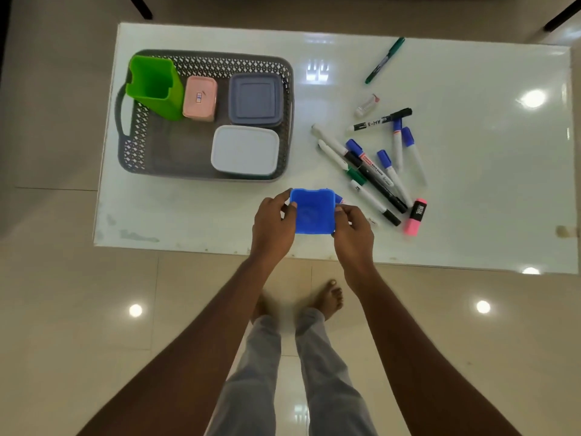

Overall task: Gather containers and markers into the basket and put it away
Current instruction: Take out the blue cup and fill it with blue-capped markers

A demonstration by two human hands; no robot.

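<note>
The white table carries all items; the grey perforated basket sits up and to the left of the fingers, well apart from them. Inside the basket: a green open bin at its far left; a grey lidded container at its far right; a white lidded container in the corner nearest the fingers; a pink lidded box between the green bin and the grey container. The blue container is held over the near table edge, open side up; the left hand pinches its left wall, thumb at the rim; the right hand pinches its right wall. A loose pile of markers lies just right of the right-hand fingers; a pink highlighter lies at the pile's near end; a green pen lies far beyond, apart.
</note>
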